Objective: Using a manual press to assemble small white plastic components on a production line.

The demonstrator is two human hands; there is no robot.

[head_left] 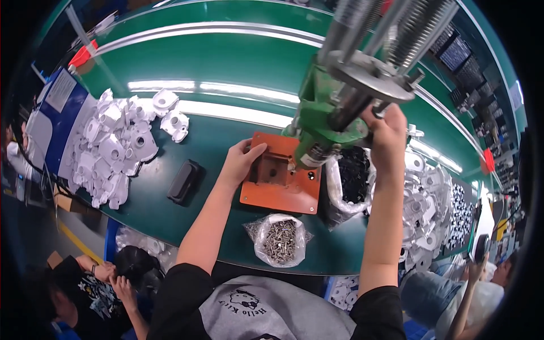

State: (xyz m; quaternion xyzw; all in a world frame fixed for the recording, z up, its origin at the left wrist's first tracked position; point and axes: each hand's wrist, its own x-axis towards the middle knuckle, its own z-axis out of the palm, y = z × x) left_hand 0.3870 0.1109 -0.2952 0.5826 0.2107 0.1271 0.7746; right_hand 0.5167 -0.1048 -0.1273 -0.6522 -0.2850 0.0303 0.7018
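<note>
An arbor press (pixel 334 119) with a green body and metal springs stands over an orange fixture plate (pixel 283 195). The plate has a square recess in its middle and small screws at its corners. My left hand (pixel 241 161) is closed on the plate's upper left edge, thumb lying over the top near the recess. Beside the press column, my right hand (pixel 390 130) is raised with its fingers wrapped round the press lever, most of which the hand hides. Close in front of the plate sits a clear bag of screws (pixel 280 241). A bag of small black parts (pixel 354 175) stands right of the plate.
White plastic housings (pixel 113 150) are heaped at the left by a blue bin (pixel 59 105), and more white housings (pixel 422 209) lie at the right. A dark oblong case (pixel 186 181) rests on the green table (pixel 150 198). People sit at lower left and lower right.
</note>
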